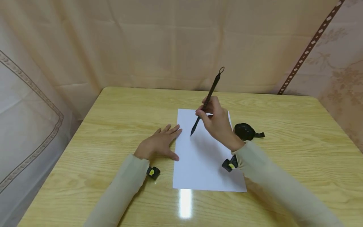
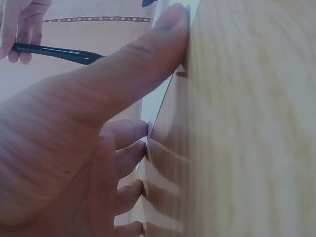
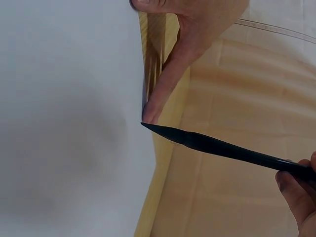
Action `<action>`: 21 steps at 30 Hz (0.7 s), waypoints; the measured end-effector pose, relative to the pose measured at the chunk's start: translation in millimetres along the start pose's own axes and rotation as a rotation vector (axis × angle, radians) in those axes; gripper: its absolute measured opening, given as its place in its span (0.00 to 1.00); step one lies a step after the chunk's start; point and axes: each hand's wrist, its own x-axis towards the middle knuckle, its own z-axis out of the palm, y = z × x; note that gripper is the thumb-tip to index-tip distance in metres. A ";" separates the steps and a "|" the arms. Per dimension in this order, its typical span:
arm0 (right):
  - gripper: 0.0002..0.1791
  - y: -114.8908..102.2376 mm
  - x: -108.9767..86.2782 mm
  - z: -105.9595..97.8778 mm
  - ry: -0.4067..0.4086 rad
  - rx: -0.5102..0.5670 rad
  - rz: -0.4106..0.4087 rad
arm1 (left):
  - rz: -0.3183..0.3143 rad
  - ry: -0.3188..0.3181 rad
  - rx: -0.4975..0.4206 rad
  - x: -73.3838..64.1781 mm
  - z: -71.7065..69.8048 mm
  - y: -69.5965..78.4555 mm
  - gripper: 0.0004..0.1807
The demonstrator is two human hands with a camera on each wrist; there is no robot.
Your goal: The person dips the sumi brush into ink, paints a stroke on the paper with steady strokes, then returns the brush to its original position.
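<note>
A blank white sheet of paper [image 1: 187, 167] lies on the wooden table. My left hand [image 1: 160, 143] rests at its left edge with fingers spread, thumb and fingertips right at the paper's border. Above the sheet, my right hand [image 1: 218, 121] pinches a black writing brush [image 1: 211, 91] between thumb and fingers. The brush slants, its hanging loop up and to the right, its dark pointed tip [image 3: 165, 132] close over the paper. In the left wrist view, the left thumb [image 2: 148, 54] hides part of the brush.
A small black dish with a short handle [image 1: 244, 131] stands on the table [image 1: 127, 119] just right of the right wrist. Beige curtains [image 1: 170, 47] hang behind the table's far edge and at both sides. Each wrist wears a small black camera [image 1: 153, 173].
</note>
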 end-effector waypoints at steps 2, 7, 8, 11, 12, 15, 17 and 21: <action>0.16 1.6 -0.6 1.5 0.001 -0.001 0.000 | -0.001 0.002 -0.002 0.4 0.4 -0.7 0.60; 0.16 3.5 -2.0 3.2 0.012 -0.012 0.006 | 0.004 0.000 -0.004 -0.1 0.5 -0.5 0.60; 0.16 4.1 -2.2 3.3 0.013 -0.013 0.007 | 0.005 0.001 -0.005 -0.4 0.2 -0.2 0.60; 0.16 5.1 -2.7 3.9 0.011 -0.017 0.011 | 0.009 -0.001 -0.004 -0.8 -0.6 0.4 0.60; 0.16 5.1 -2.8 4.0 0.010 -0.017 0.014 | 0.011 0.000 -0.005 -1.0 -0.9 0.5 0.60; 0.16 5.8 -2.8 4.7 0.005 -0.015 0.026 | 0.008 -0.006 -0.011 -1.5 -1.7 0.9 0.60; 0.16 5.7 -2.8 5.1 -0.004 -0.018 0.033 | 0.008 -0.008 -0.013 -1.4 -1.8 0.8 0.60; 0.16 5.7 -3.0 6.1 -0.022 -0.031 0.039 | 0.007 -0.008 -0.008 -0.8 -1.6 0.1 0.60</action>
